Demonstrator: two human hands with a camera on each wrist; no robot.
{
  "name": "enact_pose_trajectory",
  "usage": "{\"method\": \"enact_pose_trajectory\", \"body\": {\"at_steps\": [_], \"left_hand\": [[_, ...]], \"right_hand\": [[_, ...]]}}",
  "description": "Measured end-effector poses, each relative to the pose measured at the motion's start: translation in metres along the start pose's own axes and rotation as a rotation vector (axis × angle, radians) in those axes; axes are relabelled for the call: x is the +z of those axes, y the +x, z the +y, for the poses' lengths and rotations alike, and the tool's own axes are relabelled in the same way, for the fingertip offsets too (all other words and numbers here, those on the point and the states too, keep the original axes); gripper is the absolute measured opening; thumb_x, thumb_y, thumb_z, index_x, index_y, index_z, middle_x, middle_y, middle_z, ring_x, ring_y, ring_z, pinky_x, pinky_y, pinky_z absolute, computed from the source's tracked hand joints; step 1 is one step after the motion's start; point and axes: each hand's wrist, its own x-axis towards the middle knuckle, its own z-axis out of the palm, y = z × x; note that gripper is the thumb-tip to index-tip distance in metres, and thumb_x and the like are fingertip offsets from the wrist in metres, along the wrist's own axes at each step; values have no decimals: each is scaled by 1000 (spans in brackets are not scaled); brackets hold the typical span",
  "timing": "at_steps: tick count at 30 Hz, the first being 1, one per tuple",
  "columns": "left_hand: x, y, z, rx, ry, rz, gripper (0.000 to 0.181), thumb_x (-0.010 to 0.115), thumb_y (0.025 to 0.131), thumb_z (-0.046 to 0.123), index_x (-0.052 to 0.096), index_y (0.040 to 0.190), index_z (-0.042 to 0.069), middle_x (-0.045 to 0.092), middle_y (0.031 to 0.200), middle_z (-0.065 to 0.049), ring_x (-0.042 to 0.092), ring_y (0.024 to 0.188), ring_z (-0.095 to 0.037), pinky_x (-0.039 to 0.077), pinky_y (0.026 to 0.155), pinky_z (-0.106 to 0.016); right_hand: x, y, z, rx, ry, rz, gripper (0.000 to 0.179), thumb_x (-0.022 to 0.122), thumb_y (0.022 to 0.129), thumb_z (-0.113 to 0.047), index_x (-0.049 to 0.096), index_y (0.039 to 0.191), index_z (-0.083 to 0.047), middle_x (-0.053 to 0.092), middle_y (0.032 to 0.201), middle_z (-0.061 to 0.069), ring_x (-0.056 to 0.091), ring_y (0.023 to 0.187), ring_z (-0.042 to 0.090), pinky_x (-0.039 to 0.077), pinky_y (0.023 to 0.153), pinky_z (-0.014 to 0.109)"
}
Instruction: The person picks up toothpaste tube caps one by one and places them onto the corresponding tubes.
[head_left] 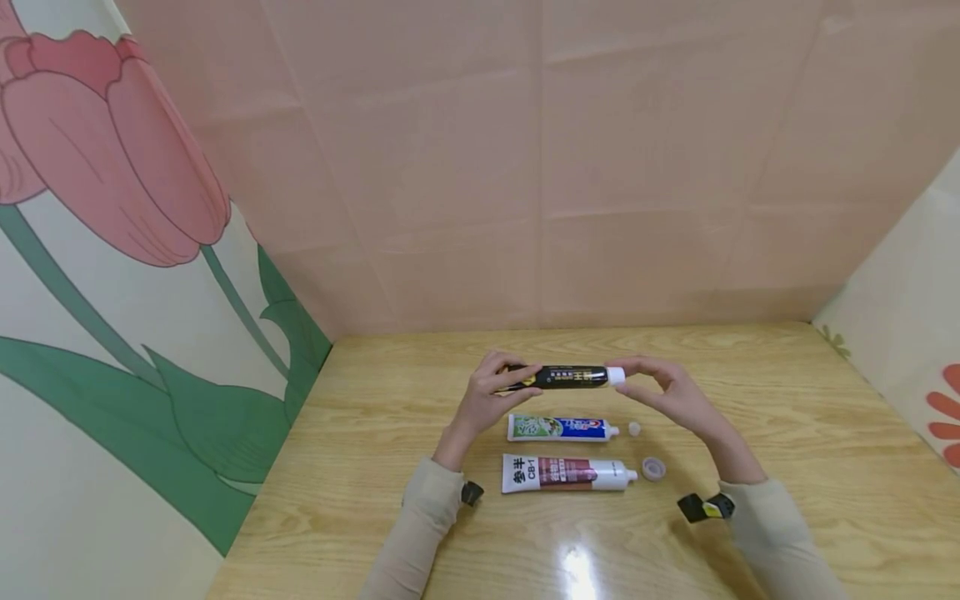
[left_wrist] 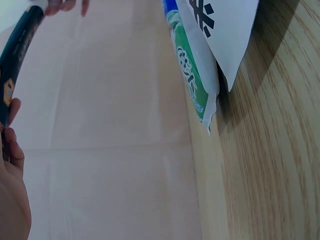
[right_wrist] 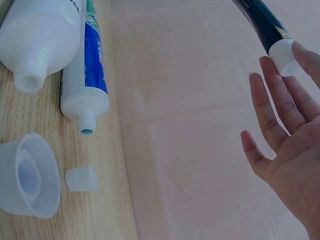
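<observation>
A black toothpaste tube (head_left: 570, 377) is held level above the table, its white cap (head_left: 616, 376) pointing right. My left hand (head_left: 491, 396) grips the tube's tail end between thumb and fingers. With thumb and fingertips, my right hand (head_left: 671, 396) pinches the white cap, as the right wrist view also shows. Below them lie two uncapped tubes: a blue and green toothpaste tube (head_left: 562, 428) and, nearer me, a white and maroon toothpaste tube (head_left: 566, 474). A small white cap (head_left: 634, 428) sits by the first nozzle, and a wider white cap (head_left: 654, 468) by the second.
The wooden table (head_left: 360, 467) meets a pink-covered wall (head_left: 540, 208) at the back. A tulip-painted wall (head_left: 112, 167) stands on the left, and a pale wall with a red flower is on the right. Black wrist cameras hang below both cuffs.
</observation>
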Motion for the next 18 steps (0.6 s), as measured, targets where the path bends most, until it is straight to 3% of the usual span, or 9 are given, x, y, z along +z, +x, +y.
{"method": "enact_pose_trajectory", "body": {"at_steps": [4, 8, 15, 18], "left_hand": [[1, 0, -1, 6, -1, 0, 34, 74, 78, 21, 69, 107, 6, 60, 98, -3, 50, 87, -14, 42, 71, -24], [2, 0, -1, 13, 0, 0, 34, 75, 76, 19, 69, 107, 6, 61, 98, -3, 49, 86, -14, 41, 71, -24], [1, 0, 1, 8, 5, -4, 34, 75, 76, 19, 70, 107, 6, 61, 97, -3, 49, 86, -14, 41, 70, -25], [2, -1, 0, 4, 2, -5, 35, 77, 75, 18, 70, 107, 6, 61, 97, -3, 49, 86, -14, 41, 71, -24]], "right_hand": [[0, -1, -1, 39, -22, 6, 25, 61, 89, -9, 64, 114, -13, 61, 118, 1, 46, 114, -2, 22, 98, 67], [0, -1, -1, 62, -46, 14, 20, 60, 90, -12, 66, 109, -15, 63, 115, 4, 47, 111, -3, 25, 97, 65], [-2, -2, -3, 117, -72, -1, 20, 58, 92, -17, 65, 108, -7, 60, 116, 16, 45, 110, -4, 27, 95, 67], [-1, -2, -2, 115, -86, -2, 23, 58, 92, -18, 64, 112, -10, 60, 119, 14, 44, 113, 0, 27, 95, 67]]}}
